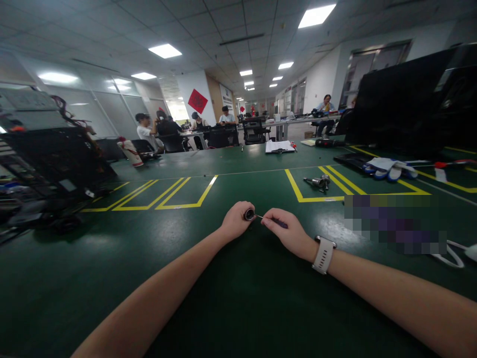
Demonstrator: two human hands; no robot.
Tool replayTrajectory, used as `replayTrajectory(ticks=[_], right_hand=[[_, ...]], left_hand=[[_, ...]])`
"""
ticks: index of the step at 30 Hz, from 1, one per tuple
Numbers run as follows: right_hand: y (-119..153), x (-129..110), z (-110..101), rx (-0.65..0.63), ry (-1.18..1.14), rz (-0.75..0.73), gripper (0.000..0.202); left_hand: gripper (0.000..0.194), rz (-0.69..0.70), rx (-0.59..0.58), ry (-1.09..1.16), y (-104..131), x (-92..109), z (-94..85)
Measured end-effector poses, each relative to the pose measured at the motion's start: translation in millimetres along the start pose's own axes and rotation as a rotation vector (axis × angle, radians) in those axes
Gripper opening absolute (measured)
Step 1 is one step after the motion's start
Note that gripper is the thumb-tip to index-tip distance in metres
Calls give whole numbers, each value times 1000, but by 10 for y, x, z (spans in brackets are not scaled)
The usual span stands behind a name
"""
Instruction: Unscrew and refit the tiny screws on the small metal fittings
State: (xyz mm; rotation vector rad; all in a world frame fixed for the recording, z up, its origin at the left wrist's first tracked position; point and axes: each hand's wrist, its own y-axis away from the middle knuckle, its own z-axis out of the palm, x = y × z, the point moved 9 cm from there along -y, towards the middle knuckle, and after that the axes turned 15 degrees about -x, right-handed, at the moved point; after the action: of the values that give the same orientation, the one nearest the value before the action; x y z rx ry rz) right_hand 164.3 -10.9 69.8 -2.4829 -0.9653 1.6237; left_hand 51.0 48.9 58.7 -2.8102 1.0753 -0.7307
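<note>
My left hand (237,219) is wrapped round a small, dark, round part with a hollow end (249,214), which faces me. In my right hand (282,228) is a thin screwdriver (281,223) with a dark purple handle. Its slim metal shaft points left and its tip meets or nearly meets the rim of the round part; exact contact is too small to tell. Both hands are close together, low over the green table (208,278). Farther off to the right, a silver metal assembly (319,183) lies inside a yellow taped outline.
White and blue gloves (389,168) lie at the right, near a large black monitor (406,99). Papers on a clipboard (279,146) rest at the far edge. Black equipment (55,164) stands at the left, beside a white cylinder (130,151). Several people sit beyond the table.
</note>
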Motion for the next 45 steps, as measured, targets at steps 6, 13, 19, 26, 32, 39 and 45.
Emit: replayTrajectory(ticks=[6,13,19,26,32,39,45], right_hand=[[-9,102,-2,-54,-125,47,19],[-12,159,36,-95,-246,48,20],[-15,133,52,-116,-284,50,19],[-15,117,54,-108,-284,59,18],[-8,120,44,-108,-283,59,19],[-21,147,58,-122,-288,55,19],[-13,171,58,-123,-278,55,18]], left_hand=[[7,-8,17,7,8,-3,-22],[12,13,51,116,16,-34,-34],[16,25,101,242,15,-88,-61],[17,20,126,310,2,-160,-42],[14,35,88,274,14,-94,-52],[11,30,65,230,13,-85,-36],[11,32,55,218,13,-89,-26]])
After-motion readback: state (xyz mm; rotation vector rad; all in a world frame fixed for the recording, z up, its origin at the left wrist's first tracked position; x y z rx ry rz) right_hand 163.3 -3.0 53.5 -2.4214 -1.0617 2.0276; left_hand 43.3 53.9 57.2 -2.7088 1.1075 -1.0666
